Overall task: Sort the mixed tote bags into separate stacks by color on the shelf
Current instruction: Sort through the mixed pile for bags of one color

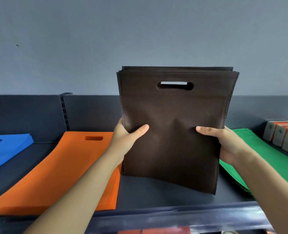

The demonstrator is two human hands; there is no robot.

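Note:
A bundle of several dark brown tote bags [173, 112] stands upright on the dark shelf [156, 196], its bottom edge on the shelf surface and its cut-out handle at the top. My left hand [128, 139] grips the bundle's left edge, thumb across the front. My right hand [224, 142] grips the right edge the same way. An orange stack [63, 169] lies flat to the left, a blue stack [6, 147] at the far left, and a green stack [265, 159] to the right, partly hidden by my right arm.
A row of small grey and orange boxes [285, 135] stands at the far right of the shelf. A slotted upright [64, 112] splits the dark back panel. The shelf's front lip [190, 215] runs along the bottom, with blurred red items below.

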